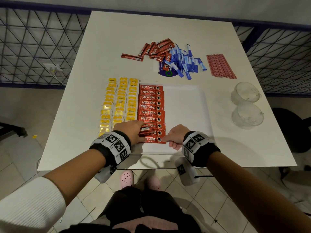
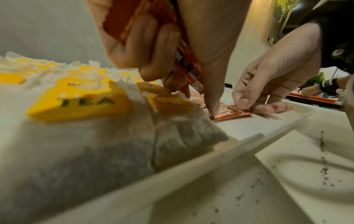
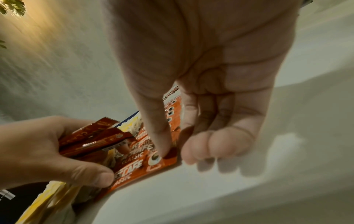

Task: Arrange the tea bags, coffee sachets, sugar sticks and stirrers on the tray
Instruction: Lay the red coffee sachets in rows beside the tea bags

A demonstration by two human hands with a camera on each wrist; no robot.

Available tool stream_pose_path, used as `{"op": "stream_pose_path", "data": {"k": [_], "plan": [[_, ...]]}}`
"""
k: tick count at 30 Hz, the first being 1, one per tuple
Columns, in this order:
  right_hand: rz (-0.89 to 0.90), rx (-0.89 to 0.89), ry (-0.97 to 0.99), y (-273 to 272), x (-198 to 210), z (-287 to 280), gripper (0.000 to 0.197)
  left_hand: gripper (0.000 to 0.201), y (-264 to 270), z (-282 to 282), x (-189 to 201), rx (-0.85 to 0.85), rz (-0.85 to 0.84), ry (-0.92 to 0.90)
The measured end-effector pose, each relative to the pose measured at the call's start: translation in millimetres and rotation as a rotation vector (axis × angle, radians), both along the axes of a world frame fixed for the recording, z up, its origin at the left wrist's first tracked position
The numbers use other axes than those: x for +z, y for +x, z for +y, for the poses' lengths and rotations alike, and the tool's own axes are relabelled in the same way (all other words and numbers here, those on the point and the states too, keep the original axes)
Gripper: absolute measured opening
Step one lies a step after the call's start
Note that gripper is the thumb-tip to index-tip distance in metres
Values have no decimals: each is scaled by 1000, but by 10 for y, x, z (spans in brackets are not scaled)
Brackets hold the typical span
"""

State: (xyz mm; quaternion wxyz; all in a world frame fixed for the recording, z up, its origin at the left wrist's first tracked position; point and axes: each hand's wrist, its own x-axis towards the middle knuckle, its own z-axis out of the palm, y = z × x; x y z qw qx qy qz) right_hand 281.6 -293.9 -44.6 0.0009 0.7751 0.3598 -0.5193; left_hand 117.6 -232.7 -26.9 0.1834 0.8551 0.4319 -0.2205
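Down at the near edge of the white tray [image 1: 185, 115], both hands busy on the red column. Left hand [image 1: 130, 132] curled round a small bundle of spare coffee sachets [image 1: 146, 129], fingers wrapped tight, thumb tip pressing the left end of the nearest sachet [image 1: 154, 140] flat on the tray. Right hand [image 1: 175, 136] pinching that same sachet's right end, thumb on top by the printed cup, other fingers folded in under the palm. From the left wrist, the bundle [image 2: 153, 30] tucked against the palm and one fingertip planted on the sachet [image 2: 229, 113], the right hand [image 2: 268, 84] nipping the far corner. From the right wrist, the thumb [image 3: 159, 128] down on the red wrapper [image 3: 151, 160], the left hand [image 3: 47, 151] clutching its bundle [image 3: 91, 139] alongside. Behind the nearest sachet, a neat column of coffee sachets [image 1: 150, 105] running up the tray, overlapped like shingles. Left of that, three columns of yellow-tagged tea bags [image 1: 117, 105], touching the red column. Right part of the tray bare. Well beyond the tray on the white table [image 1: 101, 39], a loose heap of more red sachets [image 1: 156, 49], a pile of blue and white sugar sticks [image 1: 185, 63] against it, and a tidy bunch of red stirrers [image 1: 220, 65] off to the right. Two clear glass cups [image 1: 245, 105] near the table's right edge.
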Motion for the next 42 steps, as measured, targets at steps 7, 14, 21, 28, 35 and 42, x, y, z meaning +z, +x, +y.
{"op": "stream_pose_path", "data": {"k": [7,14,21,28,35,42], "plan": [[0,0,25,5,10,-15,29,55,9,0,-21,14,5,8],[124,-114,89,62,85,-45,23,51,-11,9,10,71,-71,-39],[377,-108,413,33,371,-15,40,19,27,15,137,209,-413,-445],[444,-170,497,16,435,74,8,39,22,-6,319,407,-561,-718],[477,-205,469,88,471,73,12,25,-198,38,230,675,-705,-805],[532,-244,585,61,415,114,9,32,-281,46,172,911,-822,-928]]}}
